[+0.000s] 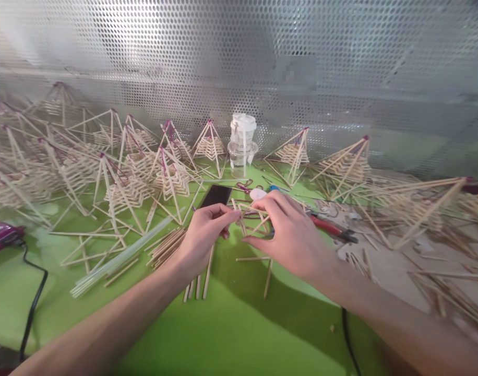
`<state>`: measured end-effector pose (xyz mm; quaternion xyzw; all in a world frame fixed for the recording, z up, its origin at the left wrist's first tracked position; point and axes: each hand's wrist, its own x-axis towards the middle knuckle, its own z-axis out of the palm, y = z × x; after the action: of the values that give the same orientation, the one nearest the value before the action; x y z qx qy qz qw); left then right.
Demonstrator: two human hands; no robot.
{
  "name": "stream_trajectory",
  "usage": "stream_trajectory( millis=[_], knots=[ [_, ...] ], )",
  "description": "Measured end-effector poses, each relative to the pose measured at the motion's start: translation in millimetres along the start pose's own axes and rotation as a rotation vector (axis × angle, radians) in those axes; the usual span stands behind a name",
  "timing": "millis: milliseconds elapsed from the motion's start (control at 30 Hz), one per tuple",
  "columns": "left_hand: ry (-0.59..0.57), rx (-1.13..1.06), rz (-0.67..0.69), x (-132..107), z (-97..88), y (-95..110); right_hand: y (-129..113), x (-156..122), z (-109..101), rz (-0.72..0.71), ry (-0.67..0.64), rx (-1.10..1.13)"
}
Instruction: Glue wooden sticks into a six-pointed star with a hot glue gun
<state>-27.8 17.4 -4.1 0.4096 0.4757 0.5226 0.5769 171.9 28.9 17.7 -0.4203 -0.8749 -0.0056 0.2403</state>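
Note:
My left hand (pixel 207 230) is closed in a pinch at the left side of a small frame of thin wooden sticks (pixel 258 225). Around the frame's right side curve the thumb and fingers of my right hand (pixel 288 230), which partly hide it. Two loose sticks (pixel 269 277) lie crossed on the green tabletop just below. Beside my left wrist is a bundle of wooden sticks (pixel 166 248), with several more sticks (pixel 198 284) under that hand. A dark phone (pixel 215 196) rests behind my left fingers.
Stick pyramids with purple tips (pixel 170 177) crowd the left and back. Translucent glue sticks (pixel 121 256) and a magenta glue gun (pixel 4 237) lie left. Red-handled pliers (pixel 333 228) and scattered sticks (pixel 450 282) are right. Stacked cups (pixel 242 143) stand before a perforated metal panel (pixel 231 57).

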Motion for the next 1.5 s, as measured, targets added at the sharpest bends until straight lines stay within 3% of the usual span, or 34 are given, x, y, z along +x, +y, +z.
stream_trajectory(
  millis=[800,900,1033,1133,1233,1367,1500],
  knots=[
    [-0.006,0.036,0.009,-1,0.3,-2,-5,-1,-1,-0.02,0.016,-0.037],
    [0.002,0.07,0.019,1,-3.2,0,11,7,-6,0.005,0.004,-0.058],
    [-0.019,0.154,0.048,1,-8.9,9,70,23,-11,0.204,-0.086,-0.092],
    [-0.121,0.27,0.044,1,-12.8,17,121,26,-5,0.307,-0.11,-0.127],
    [-0.286,0.421,0.021,-2,-14.3,18,149,21,6,0.37,-0.153,-0.148],
    [-0.484,0.657,0.086,-13,-9.0,12,145,19,1,0.386,-0.178,-0.161],
    [-0.685,0.949,0.302,-25,0.4,4,122,11,-25,0.395,-0.13,-0.182]
  ],
)
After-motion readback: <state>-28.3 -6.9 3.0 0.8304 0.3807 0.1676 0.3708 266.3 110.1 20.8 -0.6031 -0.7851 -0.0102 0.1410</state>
